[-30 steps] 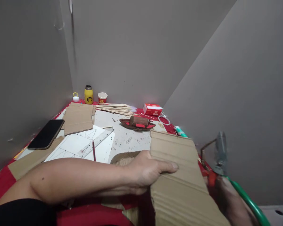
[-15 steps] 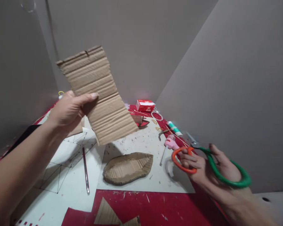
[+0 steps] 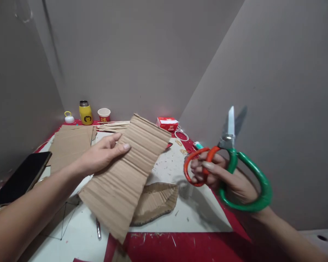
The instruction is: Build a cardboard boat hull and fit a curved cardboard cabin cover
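L hand (image 3: 105, 154) pinching corrugated cardboard pc (image 3: 128, 174), thumb on upper face, other fingers partly hidden; pc tan, matte, approx. rect., ridges running across its width; held above white sheet (image 3: 194, 222), covering L end of hollow boat-shaped cardboard shell (image 3: 165, 194) in view; long axis diag., far end to upper R, near end to lower L. R hand (image 3: 232, 183) curled round scissors (image 3: 228, 140), fingers thru orange loop; smooth orange/green handles, metal blades, tips up, well apart from cardboard.
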`<state>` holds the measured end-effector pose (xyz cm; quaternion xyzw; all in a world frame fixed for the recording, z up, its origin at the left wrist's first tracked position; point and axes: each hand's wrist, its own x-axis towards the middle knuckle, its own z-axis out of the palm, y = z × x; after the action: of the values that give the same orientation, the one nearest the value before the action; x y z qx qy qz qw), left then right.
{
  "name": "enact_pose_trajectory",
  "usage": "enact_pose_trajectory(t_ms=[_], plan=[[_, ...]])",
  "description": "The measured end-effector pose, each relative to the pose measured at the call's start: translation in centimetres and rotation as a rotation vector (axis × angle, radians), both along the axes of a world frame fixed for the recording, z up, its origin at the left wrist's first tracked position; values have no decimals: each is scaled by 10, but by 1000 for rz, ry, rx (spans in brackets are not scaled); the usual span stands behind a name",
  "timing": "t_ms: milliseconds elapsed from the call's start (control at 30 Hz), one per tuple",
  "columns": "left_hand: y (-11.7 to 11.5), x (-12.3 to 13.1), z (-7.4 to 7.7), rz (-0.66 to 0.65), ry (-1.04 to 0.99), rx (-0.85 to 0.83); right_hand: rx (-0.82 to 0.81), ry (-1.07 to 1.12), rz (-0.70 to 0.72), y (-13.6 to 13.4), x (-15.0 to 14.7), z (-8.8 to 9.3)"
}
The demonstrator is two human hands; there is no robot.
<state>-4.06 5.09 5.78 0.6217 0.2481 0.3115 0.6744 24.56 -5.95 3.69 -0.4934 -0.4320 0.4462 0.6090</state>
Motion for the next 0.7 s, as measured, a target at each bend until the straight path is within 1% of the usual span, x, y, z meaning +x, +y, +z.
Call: enact_pose_trajectory(t_ms=[67, 167, 267, 333, 367, 433, 467, 533, 600, 633, 700], plan=[[-10, 4, 0, -116, 45, -1, 80, -49, 13, 10, -11, 1], [-24, 11, -1, -218, 87, 4, 176, -169, 34, 19, -28, 3], [-31, 16, 1, -238, 93, -43, 149, -277, 104, 20, -38, 6], [-28, 16, 4, -169, 110, -77, 139, -327, 118, 19, -39, 7], [-24, 14, 5, -110, 123, -77, 159, -344, 94, 18, -38, 6], [-16, 11, 3, 26, 115, -63, 211, -338, -3, 18, -35, 4], [-12, 9, 1, 83, 86, -62, 226, -300, -65, 18, -32, 2], [-8, 8, -8, 148, -3, -95, 241, -185, -210, 19, -28, 0], [-12, 11, -18, 104, -18, -107, 251, -91, -366, 20, -27, 0], [-17, 14, -22, 44, 0, -98, 261, -65, -429, 20, -28, 0], [-31, 22, -25, -106, 48, -82, 288, -76, -487, 20, -32, 2]])
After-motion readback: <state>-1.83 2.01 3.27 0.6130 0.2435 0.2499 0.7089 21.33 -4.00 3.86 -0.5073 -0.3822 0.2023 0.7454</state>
